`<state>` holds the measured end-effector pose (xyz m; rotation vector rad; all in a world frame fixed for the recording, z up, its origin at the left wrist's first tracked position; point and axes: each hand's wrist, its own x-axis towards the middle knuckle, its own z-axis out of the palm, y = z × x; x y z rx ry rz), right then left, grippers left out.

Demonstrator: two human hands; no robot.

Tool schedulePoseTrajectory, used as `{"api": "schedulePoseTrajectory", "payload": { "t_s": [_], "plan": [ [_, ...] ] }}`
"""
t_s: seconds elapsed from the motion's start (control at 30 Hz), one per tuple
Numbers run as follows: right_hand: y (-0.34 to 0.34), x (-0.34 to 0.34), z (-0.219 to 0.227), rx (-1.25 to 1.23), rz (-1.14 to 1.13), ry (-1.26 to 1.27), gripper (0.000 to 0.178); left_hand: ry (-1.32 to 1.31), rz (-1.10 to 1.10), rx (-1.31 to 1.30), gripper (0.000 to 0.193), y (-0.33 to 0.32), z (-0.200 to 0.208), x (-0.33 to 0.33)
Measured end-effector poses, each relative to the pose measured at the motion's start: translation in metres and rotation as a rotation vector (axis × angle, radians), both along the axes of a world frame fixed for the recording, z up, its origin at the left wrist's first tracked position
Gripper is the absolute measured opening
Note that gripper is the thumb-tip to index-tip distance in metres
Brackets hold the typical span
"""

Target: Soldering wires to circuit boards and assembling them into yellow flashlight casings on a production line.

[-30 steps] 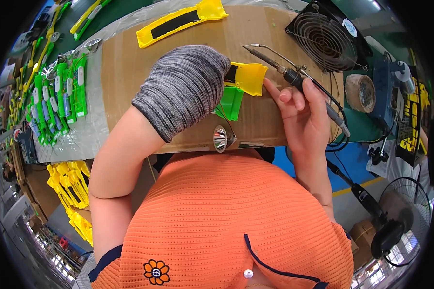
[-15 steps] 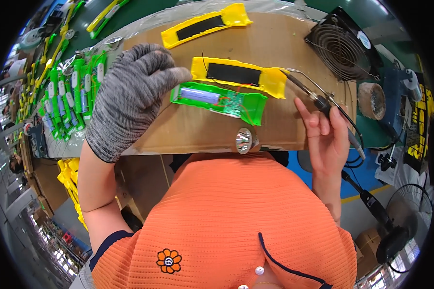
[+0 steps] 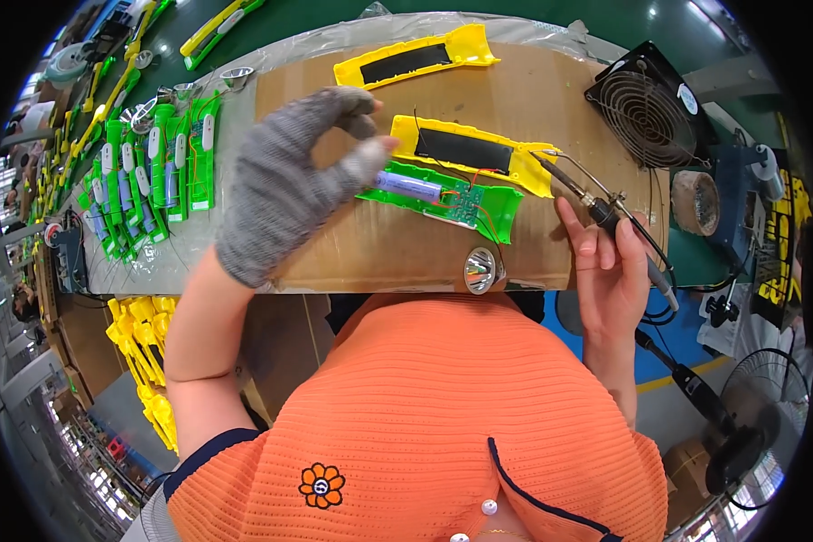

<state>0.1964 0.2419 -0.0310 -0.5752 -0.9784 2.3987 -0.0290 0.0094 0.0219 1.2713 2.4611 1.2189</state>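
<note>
My left hand (image 3: 289,181), in a grey knit glove with bare fingertips, hovers over the left end of a green plastic shell (image 3: 501,203). Its thumb and fingers curve apart, and nothing shows between them. Inside the shell lie a purple cylindrical battery (image 3: 408,187) and a green circuit board (image 3: 466,202) with thin wires. A yellow shell half (image 3: 528,167) with a black panel rests just behind it. My right hand (image 3: 610,271) grips a soldering iron (image 3: 602,212) with a thin metal tube along it; the tip is by the yellow shell's right end. A shiny reflector cup (image 3: 480,270) sits at the table's front edge.
Another yellow shell half (image 3: 417,59) lies farther back on the cardboard (image 3: 334,262). Several green shells (image 3: 167,167) with batteries stand in a row at left. A caged fan (image 3: 646,113) and a tape roll (image 3: 696,202) are at right. Yellow parts (image 3: 144,343) hang below the table's left side.
The view has shifted, so the tabletop things appear farther right. My left hand has moved right and its fingers have spread into a curve. My right hand keeps its hold on the soldering iron.
</note>
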Motion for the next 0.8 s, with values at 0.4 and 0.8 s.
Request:
{"api": "schedulePoseTrajectory", "payload": {
  "t_s": [0.4,0.8],
  "plan": [
    [0.003,-0.024,-0.008,0.184,0.047,0.053,0.014,0.102,0.295,0.023,0.010,0.034,-0.042,0.033],
    [0.018,-0.025,-0.005,0.232,0.082,-0.018,0.019,-0.232,0.170,-0.028,0.010,0.059,-0.040,0.041]
  ]
}}
